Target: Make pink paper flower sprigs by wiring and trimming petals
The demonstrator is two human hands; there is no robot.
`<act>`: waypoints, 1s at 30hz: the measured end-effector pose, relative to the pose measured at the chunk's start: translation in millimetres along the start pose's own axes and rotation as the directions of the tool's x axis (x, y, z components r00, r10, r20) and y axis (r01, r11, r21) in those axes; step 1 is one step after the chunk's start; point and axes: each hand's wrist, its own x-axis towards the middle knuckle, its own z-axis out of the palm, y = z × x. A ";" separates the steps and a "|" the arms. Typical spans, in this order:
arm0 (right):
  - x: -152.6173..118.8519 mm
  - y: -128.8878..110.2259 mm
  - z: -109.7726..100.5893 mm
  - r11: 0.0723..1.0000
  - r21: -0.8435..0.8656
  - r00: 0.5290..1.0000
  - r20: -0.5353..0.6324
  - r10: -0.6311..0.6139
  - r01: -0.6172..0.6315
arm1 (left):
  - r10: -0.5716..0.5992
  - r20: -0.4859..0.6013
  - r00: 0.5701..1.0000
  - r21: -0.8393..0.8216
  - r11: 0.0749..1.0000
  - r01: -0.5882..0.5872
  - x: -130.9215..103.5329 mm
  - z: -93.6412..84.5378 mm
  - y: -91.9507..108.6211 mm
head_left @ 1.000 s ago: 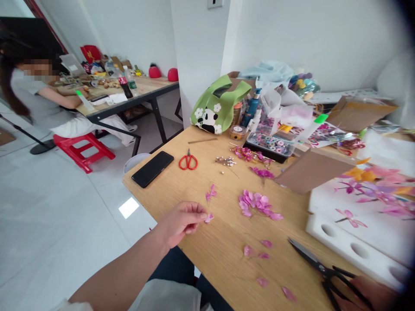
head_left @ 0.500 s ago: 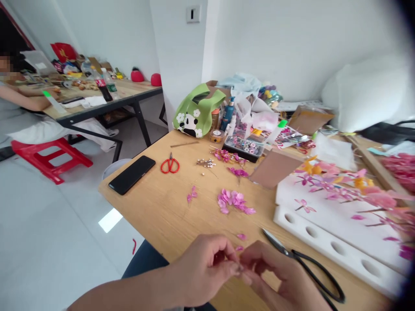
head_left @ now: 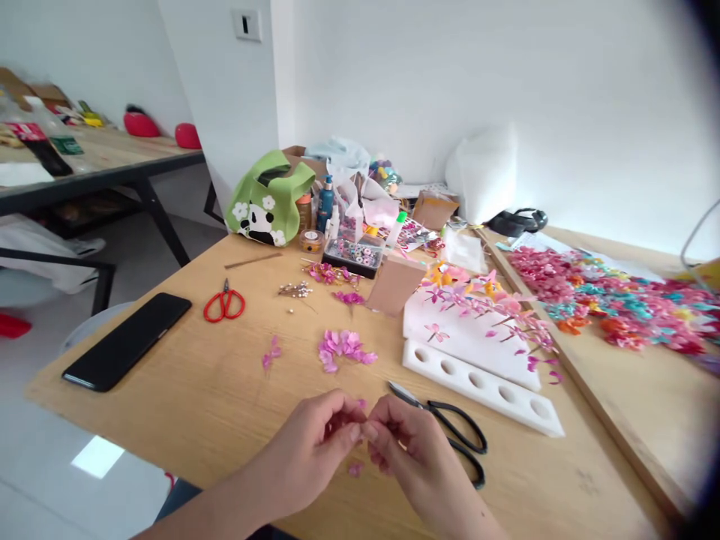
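Note:
My left hand and my right hand meet at the fingertips over the front of the wooden table. Both are closed in a pinch, and what they hold is too small to make out. Loose pink petals lie just behind and below the fingertips. Beyond them is a cluster of pink petals, with a smaller pink sprig to its left. Black-handled scissors lie open beside my right hand. A white foam block with holes bears pink and orange flower stems.
A black phone and red-handled scissors lie at the left. Behind stand a green panda bag, a blue bottle and a bead box. Many colourful flowers lie beyond a wooden strip at the right.
The view has turned to the right, so the person at the other table is mostly out of it and the colourful flowers show. My hands remain together at the fingertips.

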 end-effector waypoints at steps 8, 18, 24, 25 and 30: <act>6.3 7.4 -9.1 0.993 0.090 0.996 -0.025 0.084 -0.081 | 0.111 -0.055 0.992 0.394 0.916 -0.081 23.5 -7.1 11.7; 19.2 18.9 -11.2 0.939 -0.344 0.981 -0.184 -0.067 0.000 | 0.221 -0.083 0.972 0.458 0.875 -0.160 49.3 -4.0 -8.4; 20.7 22.6 -8.9 0.932 -0.357 0.981 -0.147 -0.123 0.063 | 0.109 0.001 0.994 0.268 0.958 -0.105 50.5 -10.5 -9.7; 20.7 22.7 -8.2 0.928 -0.364 0.978 -0.148 -0.144 0.081 | 0.100 0.001 0.995 0.265 0.959 -0.096 50.3 -10.7 -9.3; 20.7 21.5 -5.1 0.950 -0.306 0.981 -0.161 -0.111 0.057 | 0.062 0.024 0.998 0.196 0.979 -0.065 51.6 -10.9 -10.7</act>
